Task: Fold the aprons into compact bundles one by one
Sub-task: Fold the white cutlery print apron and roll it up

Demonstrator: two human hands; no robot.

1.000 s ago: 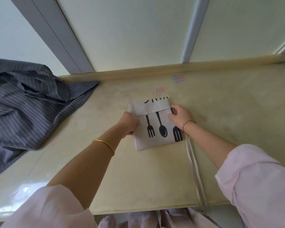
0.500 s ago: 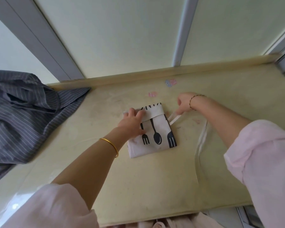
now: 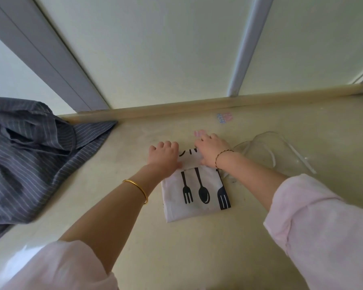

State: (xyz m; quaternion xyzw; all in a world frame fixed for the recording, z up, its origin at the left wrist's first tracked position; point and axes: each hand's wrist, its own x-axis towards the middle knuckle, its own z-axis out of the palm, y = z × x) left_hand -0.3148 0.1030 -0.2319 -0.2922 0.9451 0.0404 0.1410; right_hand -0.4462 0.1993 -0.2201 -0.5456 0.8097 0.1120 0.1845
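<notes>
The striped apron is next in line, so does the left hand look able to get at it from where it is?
Probably yes: the left hand rests on the folded cutlery-print apron, and only bare tabletop lies between it and the grey striped apron.

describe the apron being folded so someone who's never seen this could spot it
On the pale yellow countertop, look right of the crumpled grey pinstriped cloth heaped at its left end. Under both hands lies the small white folded apron. Only it is a neat square printed with black fork and spoon shapes.
</notes>
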